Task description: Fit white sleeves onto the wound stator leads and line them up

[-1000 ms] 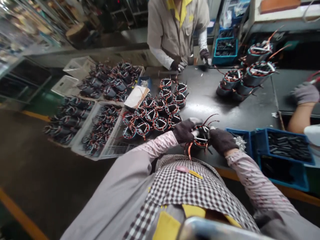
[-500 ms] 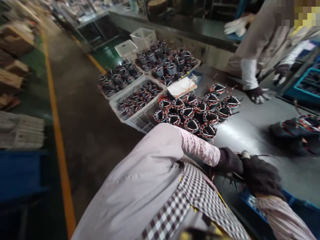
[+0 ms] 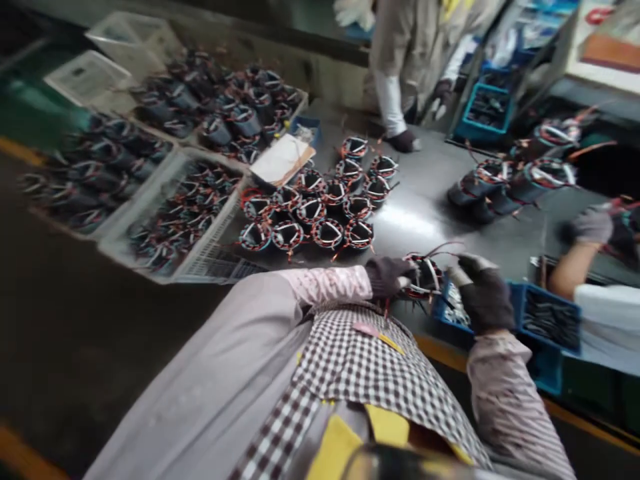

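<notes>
The gloved left hand [image 3: 387, 275] grips a wound stator [image 3: 424, 277]; at its three o'clock, the right hand [image 3: 483, 293] hovers half-curled, empty.

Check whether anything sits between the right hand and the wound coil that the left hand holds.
Nothing visible does. The left hand grips the wound coil at its left side, and the right hand is just to the coil's right over the blue bin, with only loose wire ends between them.

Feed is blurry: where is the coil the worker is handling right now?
The coil is at the near table edge, centre-right, gripped by the left hand, with the right hand beside it over a blue bin.
</notes>
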`<state>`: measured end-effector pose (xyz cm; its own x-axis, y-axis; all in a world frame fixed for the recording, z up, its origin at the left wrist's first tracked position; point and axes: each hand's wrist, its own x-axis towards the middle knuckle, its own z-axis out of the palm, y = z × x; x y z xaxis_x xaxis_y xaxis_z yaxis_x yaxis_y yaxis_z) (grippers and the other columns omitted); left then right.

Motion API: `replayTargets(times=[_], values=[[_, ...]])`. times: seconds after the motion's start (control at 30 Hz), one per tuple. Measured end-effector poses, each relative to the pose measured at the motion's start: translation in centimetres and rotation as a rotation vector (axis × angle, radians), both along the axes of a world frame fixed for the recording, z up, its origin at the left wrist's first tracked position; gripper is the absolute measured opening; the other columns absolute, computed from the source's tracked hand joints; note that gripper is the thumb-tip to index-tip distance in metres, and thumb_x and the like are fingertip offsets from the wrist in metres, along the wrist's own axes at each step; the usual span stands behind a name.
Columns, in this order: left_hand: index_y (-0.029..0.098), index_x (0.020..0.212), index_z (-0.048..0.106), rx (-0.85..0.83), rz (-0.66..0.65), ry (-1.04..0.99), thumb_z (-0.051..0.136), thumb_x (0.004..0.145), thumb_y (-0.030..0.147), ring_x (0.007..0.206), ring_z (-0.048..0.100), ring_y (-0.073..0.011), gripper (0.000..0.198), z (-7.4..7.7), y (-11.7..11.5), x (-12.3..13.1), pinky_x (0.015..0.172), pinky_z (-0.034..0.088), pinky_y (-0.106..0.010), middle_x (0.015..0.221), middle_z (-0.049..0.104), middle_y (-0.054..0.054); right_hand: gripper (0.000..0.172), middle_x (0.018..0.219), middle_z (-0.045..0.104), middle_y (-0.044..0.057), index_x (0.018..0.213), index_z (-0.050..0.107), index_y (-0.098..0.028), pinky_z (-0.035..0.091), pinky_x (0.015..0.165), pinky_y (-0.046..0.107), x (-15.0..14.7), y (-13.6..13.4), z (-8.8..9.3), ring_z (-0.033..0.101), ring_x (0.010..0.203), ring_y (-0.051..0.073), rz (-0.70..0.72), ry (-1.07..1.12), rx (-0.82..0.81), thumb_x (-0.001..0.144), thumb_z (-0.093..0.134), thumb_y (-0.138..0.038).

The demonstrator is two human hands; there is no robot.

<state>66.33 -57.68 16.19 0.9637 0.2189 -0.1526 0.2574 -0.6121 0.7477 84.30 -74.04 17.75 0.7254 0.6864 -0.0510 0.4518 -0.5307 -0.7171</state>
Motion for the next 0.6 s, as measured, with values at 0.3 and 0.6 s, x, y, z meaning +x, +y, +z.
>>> replayTargets(times=[0.3,0.6], values=[[0.019,0.156,0.073,0.208,-0.16,0.069,0.086,0.097,0.034,0.137,0.072,-0.0352,0.062,1.7,-0.8,-0.2,0.119,0.055,-0.044,0.148,0.076,-0.015,0.045,0.126,0.073,0.026,0.129,0.082,-0.012,0.054,0.106,0.052,-2.8,4.0,-0.1,0.07,0.122,0.04,0.405,-0.541,-0.497,0.113,0.045,-0.032],[0.021,0.131,0.084,0.007,-0.071,0.057,0.078,0.103,0.027,0.118,0.078,-0.0245,0.03,-0.2,0.2,0.5,0.1,0.056,-0.031,0.124,0.085,-0.005,0.027,0.092,0.073,0.013,0.085,0.061,-0.027,0.06,0.091,0.046,2.1,1.0,-3.3,0.07,0.093,0.031,0.117,0.271,0.287,0.092,0.067,-0.052]])
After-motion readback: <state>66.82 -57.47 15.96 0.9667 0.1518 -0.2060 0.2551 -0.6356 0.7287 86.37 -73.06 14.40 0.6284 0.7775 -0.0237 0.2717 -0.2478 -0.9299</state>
